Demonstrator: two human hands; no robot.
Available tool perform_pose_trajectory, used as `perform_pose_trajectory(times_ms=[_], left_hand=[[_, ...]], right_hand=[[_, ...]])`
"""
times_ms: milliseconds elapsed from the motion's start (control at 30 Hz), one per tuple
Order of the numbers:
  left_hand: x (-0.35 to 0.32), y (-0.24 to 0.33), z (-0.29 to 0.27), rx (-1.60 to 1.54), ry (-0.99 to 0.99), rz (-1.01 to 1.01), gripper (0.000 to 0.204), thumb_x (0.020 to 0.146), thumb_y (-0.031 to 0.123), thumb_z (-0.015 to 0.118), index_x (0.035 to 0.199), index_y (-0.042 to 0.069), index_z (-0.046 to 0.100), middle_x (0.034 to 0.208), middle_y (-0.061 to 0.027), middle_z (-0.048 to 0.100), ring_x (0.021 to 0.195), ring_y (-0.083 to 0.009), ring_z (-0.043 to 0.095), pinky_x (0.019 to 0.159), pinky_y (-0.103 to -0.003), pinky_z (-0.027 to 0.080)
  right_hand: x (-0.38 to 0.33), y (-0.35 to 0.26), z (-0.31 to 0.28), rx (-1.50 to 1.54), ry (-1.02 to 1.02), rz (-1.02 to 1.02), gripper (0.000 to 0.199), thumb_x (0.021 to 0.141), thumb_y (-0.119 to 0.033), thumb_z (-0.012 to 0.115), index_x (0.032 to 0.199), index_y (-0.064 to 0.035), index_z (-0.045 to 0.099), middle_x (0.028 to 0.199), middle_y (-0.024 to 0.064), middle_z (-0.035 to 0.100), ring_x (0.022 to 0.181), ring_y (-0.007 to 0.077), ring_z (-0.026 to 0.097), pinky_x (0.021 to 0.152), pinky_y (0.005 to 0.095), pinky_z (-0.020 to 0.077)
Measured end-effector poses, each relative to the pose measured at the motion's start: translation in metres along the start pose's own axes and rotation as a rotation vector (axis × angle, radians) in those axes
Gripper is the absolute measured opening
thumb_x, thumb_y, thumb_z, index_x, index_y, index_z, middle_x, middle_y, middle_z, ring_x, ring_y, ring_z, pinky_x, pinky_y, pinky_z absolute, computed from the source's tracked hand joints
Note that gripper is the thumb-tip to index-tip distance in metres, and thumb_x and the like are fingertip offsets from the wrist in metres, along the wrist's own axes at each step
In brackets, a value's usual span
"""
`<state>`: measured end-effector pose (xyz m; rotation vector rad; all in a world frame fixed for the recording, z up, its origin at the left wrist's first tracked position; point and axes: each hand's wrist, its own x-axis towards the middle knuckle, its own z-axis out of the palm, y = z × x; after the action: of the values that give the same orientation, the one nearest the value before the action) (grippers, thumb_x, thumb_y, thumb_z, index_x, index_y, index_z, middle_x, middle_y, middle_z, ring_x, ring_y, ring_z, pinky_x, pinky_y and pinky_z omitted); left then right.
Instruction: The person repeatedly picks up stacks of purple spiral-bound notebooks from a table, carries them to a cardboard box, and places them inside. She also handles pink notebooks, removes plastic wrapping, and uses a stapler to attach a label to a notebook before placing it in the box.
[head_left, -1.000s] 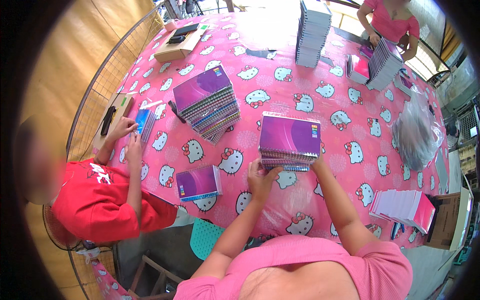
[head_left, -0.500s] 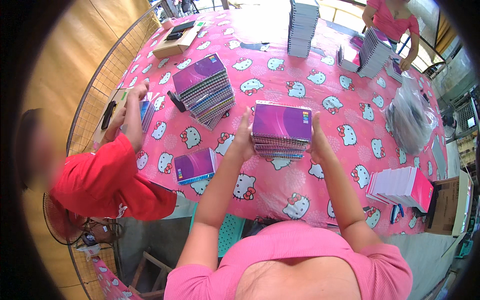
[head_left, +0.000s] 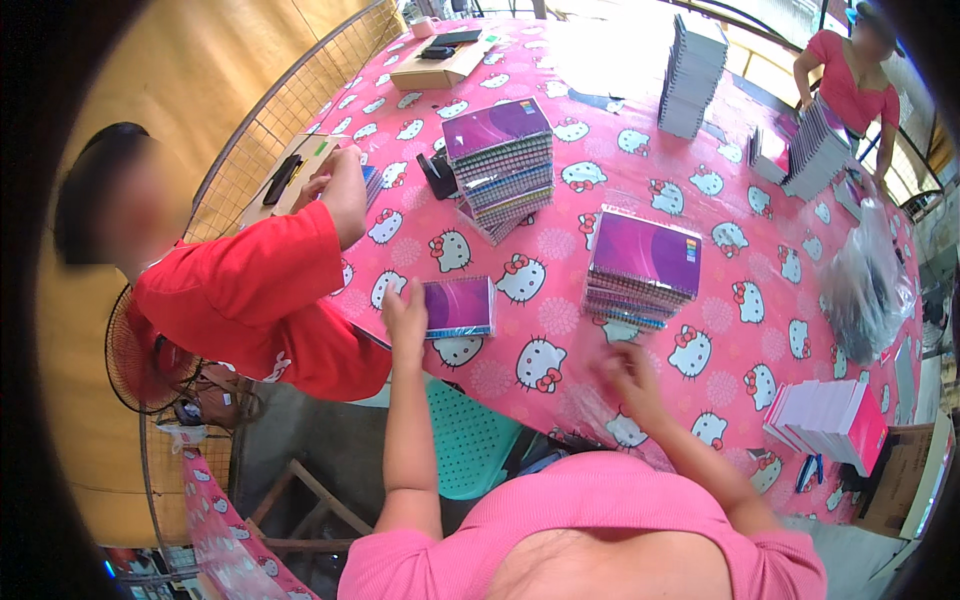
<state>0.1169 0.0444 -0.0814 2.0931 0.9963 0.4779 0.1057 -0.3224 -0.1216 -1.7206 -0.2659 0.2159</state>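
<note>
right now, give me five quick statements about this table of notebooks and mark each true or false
1. The person's left hand is at the left end of the low stack of purple-covered notebooks. True.
2. The person's right hand rests on top of the taller, purple-topped, wire-bound notebook pile. False: it is blurred and off that pile, on its near side.
3. A green perforated plastic seat stands by the near edge of the pink-cloth-covered table. True.
4. The row of pink-and-white books is at the left. False: it is at the right, beside a brown cardboard box.
</note>
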Motion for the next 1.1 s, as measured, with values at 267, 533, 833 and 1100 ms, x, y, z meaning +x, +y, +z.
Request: perform_pose_trajectory(times_ms=[267,533,833,1100], left_hand=[[-0.016,-0.053,0.007,-0.686,-0.302,-0.329,0.038,0.094,0.032,0.048,0.114,0.000,0.053,0.104,-0.0060,0.059,0.096,-0.0145,0.055,0.085,-0.030,0.043],[-0.111,0.133,-0.019,-1.050,-0.375,-0.003,0.022,0.093,0.026,0.051,0.098,0.004,0.055,0.092,-0.0016,0.058,0.088,-0.0078,0.053,0.078,-0.025,0.042],[-0.092,0.200,0.094,-0.735,-0.717,0.227,0.033,0.088,0.033,0.057,0.101,0.003,0.051,0.100,-0.0057,0.044,0.087,-0.0148,0.046,0.085,-0.031,0.037],[-0.054,0.163,0.130,-1.025,-1.164,-0.545,0.051,0.090,0.050,0.041,0.110,0.004,0.051,0.103,-0.0128,0.060,0.096,-0.0266,0.058,0.083,-0.045,0.046]], right_hand=[[0.100,-0.007,0.162,0.022,-0.279,-0.157,0.066,0.086,-0.031,0.060,0.136,0.0006,0.031,0.125,0.0246,0.044,0.116,0.0331,0.044,0.098,0.0385,0.0344],[0.037,-0.161,0.010,-0.260,0.094,-0.556,0.059,0.085,-0.026,0.061,0.133,0.0014,0.040,0.125,0.0205,0.045,0.114,0.0321,0.043,0.098,0.0382,0.0336],[0.057,-0.123,-0.087,-0.256,0.365,-0.198,0.061,0.090,-0.041,0.052,0.132,0.0006,0.040,0.126,0.0210,0.045,0.118,0.0300,0.042,0.098,0.0385,0.0319],[0.080,-0.042,-0.102,0.496,0.297,0.536,0.098,0.078,-0.079,0.021,0.143,-0.0055,0.020,0.146,0.0138,0.025,0.134,0.0307,0.021,0.105,0.0556,0.0143]])
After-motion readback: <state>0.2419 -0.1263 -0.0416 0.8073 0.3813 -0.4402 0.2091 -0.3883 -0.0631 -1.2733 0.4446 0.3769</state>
